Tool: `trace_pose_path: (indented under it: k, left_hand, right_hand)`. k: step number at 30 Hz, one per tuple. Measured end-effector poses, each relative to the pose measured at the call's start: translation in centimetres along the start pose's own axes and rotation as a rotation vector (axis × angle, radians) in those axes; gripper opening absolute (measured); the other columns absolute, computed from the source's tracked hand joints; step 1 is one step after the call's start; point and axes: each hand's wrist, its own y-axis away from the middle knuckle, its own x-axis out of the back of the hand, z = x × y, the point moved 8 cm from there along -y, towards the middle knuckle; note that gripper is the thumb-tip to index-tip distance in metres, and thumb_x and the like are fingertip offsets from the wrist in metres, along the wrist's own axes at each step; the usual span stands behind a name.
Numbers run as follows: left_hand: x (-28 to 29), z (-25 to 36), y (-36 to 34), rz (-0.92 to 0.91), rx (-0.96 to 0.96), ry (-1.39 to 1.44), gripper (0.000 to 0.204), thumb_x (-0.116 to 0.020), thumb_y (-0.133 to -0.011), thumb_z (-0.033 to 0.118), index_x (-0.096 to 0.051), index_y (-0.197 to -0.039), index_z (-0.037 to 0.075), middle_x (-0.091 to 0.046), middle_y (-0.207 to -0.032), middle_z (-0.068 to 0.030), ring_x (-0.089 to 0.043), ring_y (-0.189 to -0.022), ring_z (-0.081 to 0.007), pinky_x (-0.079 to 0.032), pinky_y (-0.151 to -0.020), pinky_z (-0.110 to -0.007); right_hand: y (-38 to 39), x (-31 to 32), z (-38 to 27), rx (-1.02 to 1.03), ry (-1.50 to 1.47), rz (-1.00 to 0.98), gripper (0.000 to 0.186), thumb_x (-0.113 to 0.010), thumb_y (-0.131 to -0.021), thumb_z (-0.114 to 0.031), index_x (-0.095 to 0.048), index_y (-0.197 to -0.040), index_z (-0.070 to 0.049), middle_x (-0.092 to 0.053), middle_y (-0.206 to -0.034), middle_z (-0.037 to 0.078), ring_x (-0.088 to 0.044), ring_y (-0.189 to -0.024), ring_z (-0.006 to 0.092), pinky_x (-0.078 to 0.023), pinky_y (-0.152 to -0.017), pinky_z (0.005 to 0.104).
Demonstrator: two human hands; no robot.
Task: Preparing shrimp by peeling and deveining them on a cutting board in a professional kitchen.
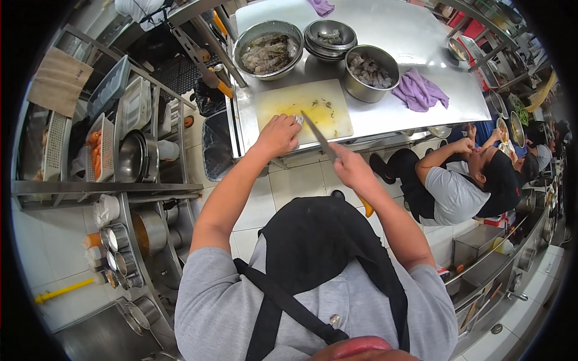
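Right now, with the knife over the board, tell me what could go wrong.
First, the left hand holds a small pale piece right beside the tip of the knife, gripped in the right hand; a slip could cut the left hand. Second, dark scraps lie on the cutting board and might stick to the piece. Third, the board sits close to the table's near edge, so scraps could perhaps drop off.

A colander (274,27), a stack of bowls (328,54) and a steel pot (363,93) are standing close together, obstructing reach across the far side of the cutting board (280,97). A purple cloth (419,91) is lying beside the pot. The knife (318,133) is crossing the board's near edge, obstructing passage between left hand (279,133) and right hand (351,165). The surface (397,30) is offering clearance behind the bowls and in front of the cloth.
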Motion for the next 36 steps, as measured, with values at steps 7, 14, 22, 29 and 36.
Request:
trace_pose_path:
  k: [7,14,22,29,36]
  left_hand:
    - [0.7,0.0,-0.3,0.075,0.038,0.037,0.015,-0.065,-0.079,0.017,-0.064,-0.091,0.008,-0.060,-0.094,-0.0101,-0.057,-0.094,-0.0297,-0.046,-0.087,-0.041]
    - [-0.1,-2.8,-1.2,-0.050,0.403,0.251,0.023,-0.069,-0.082,0.023,-0.061,-0.094,0.006,-0.063,-0.087,-0.0120,-0.062,-0.084,-0.0327,-0.050,-0.076,-0.042]
    - [-1.0,-2.7,-1.5,-0.011,0.376,0.183,0.029,-0.065,-0.085,0.025,-0.060,-0.108,0.008,-0.068,-0.093,-0.0149,-0.066,-0.090,-0.0332,-0.052,-0.080,-0.042]
    - [-0.5,-3.0,-0.9,0.000,0.454,0.165,0.028,-0.065,-0.084,0.026,-0.060,-0.105,0.009,-0.069,-0.091,-0.0169,-0.066,-0.087,-0.0370,-0.052,-0.077,-0.046]
    - [-0.8,-3.0,-0.7,-0.080,0.514,0.146,0.034,-0.063,-0.084,0.029,-0.058,-0.112,0.008,-0.069,-0.099,-0.0163,-0.066,-0.093,-0.0354,-0.053,-0.082,-0.045]
  right_hand:
    - [-0.7,1.6,1.6,-0.074,0.038,0.079,0.050,-0.051,-0.090,-0.013,-0.051,-0.139,-0.006,-0.066,-0.093,0.028,-0.063,-0.089,0.0458,-0.050,-0.080,0.0505]
    - [-0.2,-0.6,0.9,0.017,-0.073,0.013,0.050,-0.049,-0.090,-0.012,-0.052,-0.140,-0.008,-0.062,-0.066,0.016,-0.059,-0.049,0.0241,-0.051,-0.055,0.0377]
    - [0.0,1.1,1.1,-0.061,-0.046,0.069,0.049,-0.050,-0.089,-0.011,-0.052,-0.138,-0.005,-0.066,-0.102,0.030,-0.064,-0.095,0.0451,-0.050,-0.085,0.0476]
    - [-0.4,-0.4,1.1,0.003,-0.013,0.026,0.050,-0.051,-0.089,-0.013,-0.052,-0.139,-0.009,-0.066,-0.085,0.026,-0.066,-0.077,0.0389,-0.052,-0.074,0.0437]
    - [0.1,0.7,-0.1,-0.078,0.071,0.032,0.048,-0.051,-0.089,-0.010,-0.052,-0.137,-0.004,-0.066,-0.094,0.029,-0.063,-0.091,0.0457,-0.050,-0.082,0.0509]
